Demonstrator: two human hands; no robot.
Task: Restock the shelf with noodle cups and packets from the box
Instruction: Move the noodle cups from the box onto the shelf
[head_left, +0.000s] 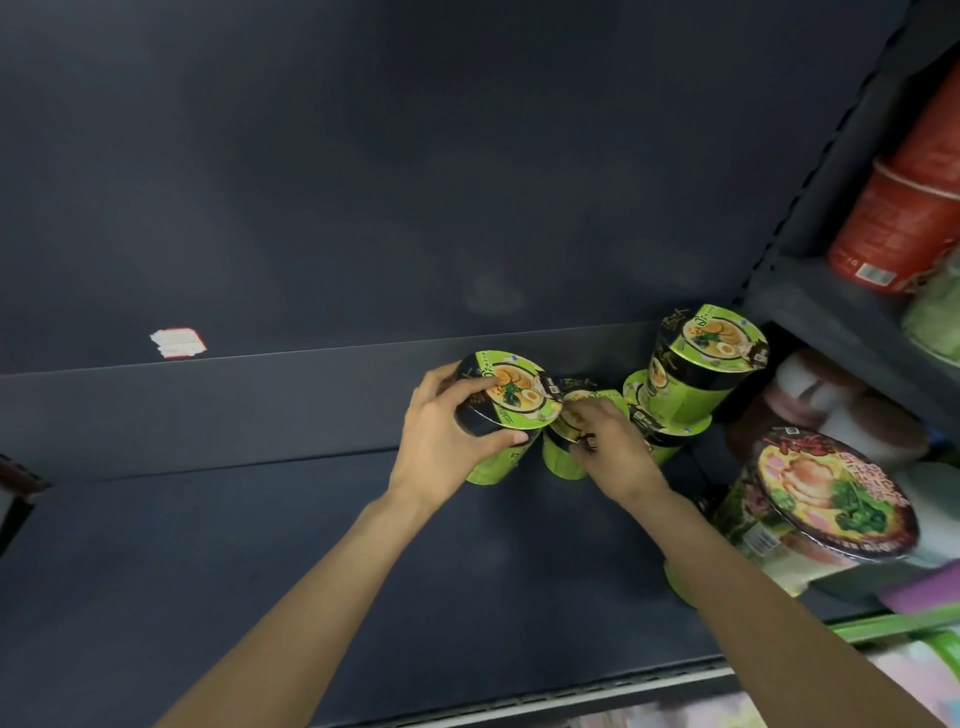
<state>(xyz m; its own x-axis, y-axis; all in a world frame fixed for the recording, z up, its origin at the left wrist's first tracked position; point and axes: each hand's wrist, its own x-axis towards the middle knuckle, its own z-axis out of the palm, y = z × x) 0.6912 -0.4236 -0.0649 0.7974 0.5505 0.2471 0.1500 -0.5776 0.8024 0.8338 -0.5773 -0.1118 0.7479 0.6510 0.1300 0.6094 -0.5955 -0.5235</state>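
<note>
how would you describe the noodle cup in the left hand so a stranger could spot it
On the dark grey shelf, a cluster of green-and-black noodle cups stands toward the right. The leftmost green-and-black noodle cup is gripped around its rim by the left hand. Unlike its neighbours, open shelf lies to its left.

Four green-and-black noodle cups are seen on the dark shelf (260, 545): one tilted (498, 410), one behind it (569, 441), two stacked (696, 374).

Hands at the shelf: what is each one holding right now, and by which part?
The left hand grips a green noodle cup around its lid rim. The right hand rests fingers-down on a second cup beside it; a full grip cannot be told.
</note>
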